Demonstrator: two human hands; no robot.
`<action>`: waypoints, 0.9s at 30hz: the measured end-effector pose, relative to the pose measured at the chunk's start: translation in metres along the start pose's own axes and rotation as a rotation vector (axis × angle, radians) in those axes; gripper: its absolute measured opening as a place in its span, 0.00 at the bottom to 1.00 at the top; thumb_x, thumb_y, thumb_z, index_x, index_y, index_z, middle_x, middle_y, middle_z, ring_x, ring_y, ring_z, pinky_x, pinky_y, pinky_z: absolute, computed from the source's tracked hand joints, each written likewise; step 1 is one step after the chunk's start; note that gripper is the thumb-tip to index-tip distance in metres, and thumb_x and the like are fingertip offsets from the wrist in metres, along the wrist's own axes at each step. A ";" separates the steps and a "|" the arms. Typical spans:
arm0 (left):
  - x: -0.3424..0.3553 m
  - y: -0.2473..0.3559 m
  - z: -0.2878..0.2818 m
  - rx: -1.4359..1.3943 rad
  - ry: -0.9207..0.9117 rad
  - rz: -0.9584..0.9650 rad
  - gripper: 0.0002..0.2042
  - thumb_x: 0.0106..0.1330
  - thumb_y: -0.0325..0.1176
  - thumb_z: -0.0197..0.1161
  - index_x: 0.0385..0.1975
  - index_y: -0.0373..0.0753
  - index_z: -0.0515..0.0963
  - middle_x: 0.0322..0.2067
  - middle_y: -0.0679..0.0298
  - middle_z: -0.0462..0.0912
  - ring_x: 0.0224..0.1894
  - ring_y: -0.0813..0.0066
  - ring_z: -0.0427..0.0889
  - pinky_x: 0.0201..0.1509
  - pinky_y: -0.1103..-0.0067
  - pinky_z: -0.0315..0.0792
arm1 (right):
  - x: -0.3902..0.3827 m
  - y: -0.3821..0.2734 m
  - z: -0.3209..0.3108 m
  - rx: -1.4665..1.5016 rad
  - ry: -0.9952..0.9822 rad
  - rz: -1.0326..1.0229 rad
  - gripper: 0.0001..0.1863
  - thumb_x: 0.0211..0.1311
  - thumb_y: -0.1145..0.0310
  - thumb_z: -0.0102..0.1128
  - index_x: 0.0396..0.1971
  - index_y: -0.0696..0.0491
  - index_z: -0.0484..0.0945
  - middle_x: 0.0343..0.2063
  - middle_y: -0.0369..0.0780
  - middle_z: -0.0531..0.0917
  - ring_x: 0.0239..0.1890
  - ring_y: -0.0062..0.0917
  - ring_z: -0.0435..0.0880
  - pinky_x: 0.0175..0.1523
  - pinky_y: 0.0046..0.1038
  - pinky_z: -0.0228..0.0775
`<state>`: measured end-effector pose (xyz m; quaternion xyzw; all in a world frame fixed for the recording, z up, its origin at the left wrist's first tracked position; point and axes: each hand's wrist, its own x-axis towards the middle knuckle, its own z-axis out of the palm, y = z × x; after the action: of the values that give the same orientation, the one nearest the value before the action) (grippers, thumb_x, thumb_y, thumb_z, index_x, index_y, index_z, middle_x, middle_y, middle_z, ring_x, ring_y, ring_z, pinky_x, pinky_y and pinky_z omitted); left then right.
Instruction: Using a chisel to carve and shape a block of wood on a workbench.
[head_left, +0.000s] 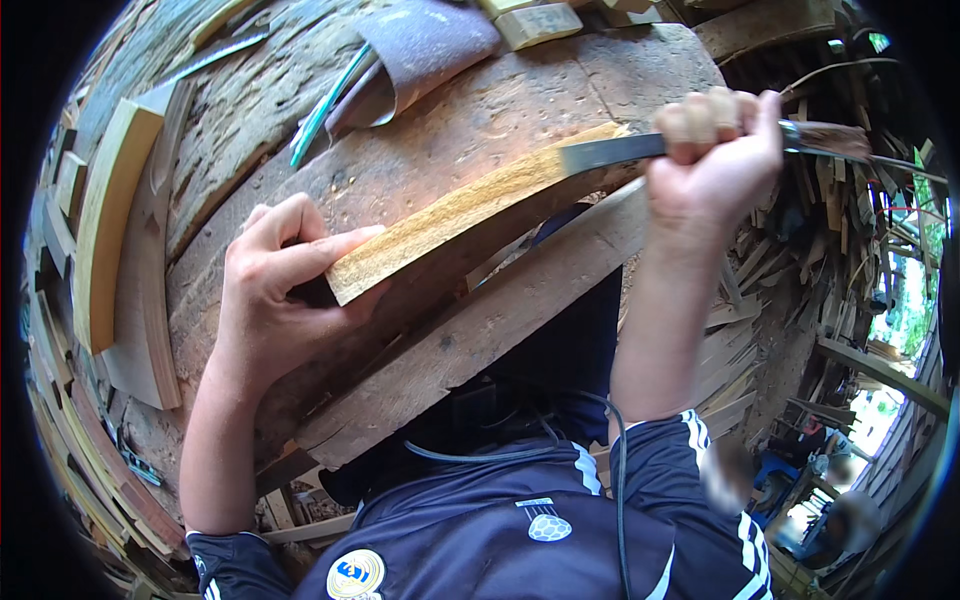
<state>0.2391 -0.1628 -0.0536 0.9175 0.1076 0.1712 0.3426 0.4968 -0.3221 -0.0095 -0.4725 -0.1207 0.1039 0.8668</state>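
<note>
A curved, light-coloured strip of wood [450, 212] lies along the near edge of the worn workbench [250, 235]. Its near-left end is pinched between the fingers and thumb of my left hand [275, 285]. My right hand [712, 150] is wrapped round a chisel, fist closed. The flat steel chisel blade [612, 152] points left and meets the far right part of the strip. I cannot tell whether its edge is cutting in. Behind the fist the chisel's brown handle [835, 140] sticks out to the right.
A worn sheet of sandpaper [440, 45] lies curled at the back, beside a green stick-like tool [325, 110]. Curved wood pieces [118, 220] stand at the left. A plank [480, 325] runs between bench and my body. Wood offcuts [775, 270] pile up at right; a cable [620, 480] hangs over my shirt.
</note>
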 end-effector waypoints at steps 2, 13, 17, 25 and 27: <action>0.002 -0.001 0.003 -0.007 0.004 0.003 0.19 0.41 0.31 0.75 0.38 0.45 0.87 0.20 0.70 0.66 0.24 0.76 0.65 0.31 0.79 0.58 | 0.018 -0.014 -0.017 -0.021 -0.016 -0.059 0.25 0.78 0.53 0.31 0.17 0.46 0.52 0.10 0.28 0.50 0.10 0.13 0.42 0.14 0.20 0.33; -0.004 -0.005 0.001 -0.043 0.022 -0.004 0.20 0.40 0.31 0.75 0.39 0.46 0.87 0.21 0.69 0.64 0.25 0.74 0.65 0.32 0.77 0.59 | 0.001 -0.004 -0.005 -0.006 -0.035 0.034 0.25 0.78 0.53 0.31 0.17 0.46 0.51 0.10 0.28 0.49 0.10 0.14 0.41 0.14 0.21 0.33; 0.001 -0.004 0.005 -0.064 0.021 0.026 0.20 0.41 0.31 0.75 0.39 0.46 0.87 0.21 0.68 0.64 0.26 0.73 0.65 0.32 0.77 0.59 | -0.001 -0.006 -0.011 0.024 -0.019 -0.024 0.26 0.78 0.54 0.32 0.15 0.46 0.50 0.09 0.27 0.49 0.10 0.13 0.42 0.14 0.19 0.33; -0.007 -0.006 -0.002 -0.063 0.025 -0.013 0.20 0.41 0.31 0.75 0.39 0.45 0.87 0.21 0.68 0.65 0.26 0.73 0.66 0.34 0.77 0.60 | -0.009 -0.002 0.005 -0.021 -0.020 0.014 0.26 0.78 0.51 0.31 0.16 0.45 0.52 0.10 0.28 0.49 0.10 0.13 0.42 0.14 0.20 0.32; -0.002 -0.008 0.003 -0.118 0.036 0.053 0.20 0.41 0.31 0.76 0.40 0.45 0.87 0.21 0.68 0.65 0.26 0.73 0.66 0.34 0.76 0.62 | 0.003 -0.008 -0.014 0.059 -0.038 0.021 0.27 0.78 0.52 0.30 0.15 0.45 0.51 0.09 0.27 0.49 0.10 0.12 0.41 0.14 0.20 0.32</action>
<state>0.2377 -0.1600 -0.0617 0.8950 0.0791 0.2028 0.3894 0.5044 -0.3365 -0.0101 -0.4460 -0.1290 0.1254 0.8768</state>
